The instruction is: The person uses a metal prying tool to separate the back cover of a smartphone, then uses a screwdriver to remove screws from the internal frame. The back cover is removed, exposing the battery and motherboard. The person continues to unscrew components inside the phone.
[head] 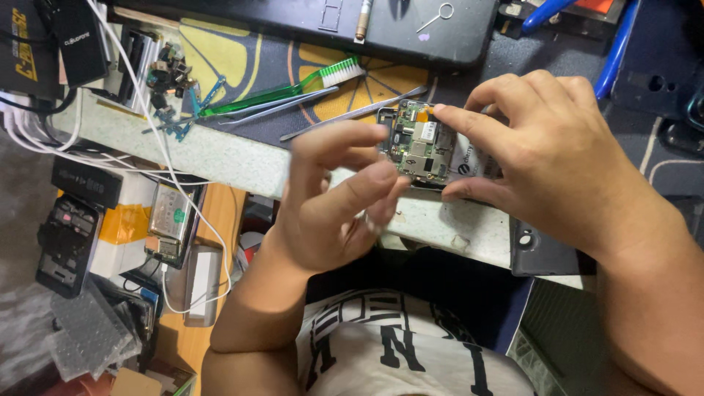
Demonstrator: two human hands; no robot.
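Cluttered worktop [242, 165], pale speckled edge w/ dark patterned mat behind. Green toothbrush [293, 86] & metal tweezers [352, 114] lie on mat; white cables [158, 139] trail left. Right hand [543, 158] pinches opened phone [425, 147], circuit board up, btwn forefinger & thumb over worktop edge. Left hand [337, 198] fingers part-curled, blurred, tips just at phone's left side; can't tell if gripping.

A green-handled toothbrush [293, 88] lay on the patterned mat [242, 55] beside metal tweezers [352, 114]. White cables [147, 117] trailed over the pale edge of the desk [227, 161]. Farther back, a SIM ejector pin [437, 15] rested on a black tray [411, 33]. Down at the left sat a black phone [66, 246] and a bare circuit board [170, 224].
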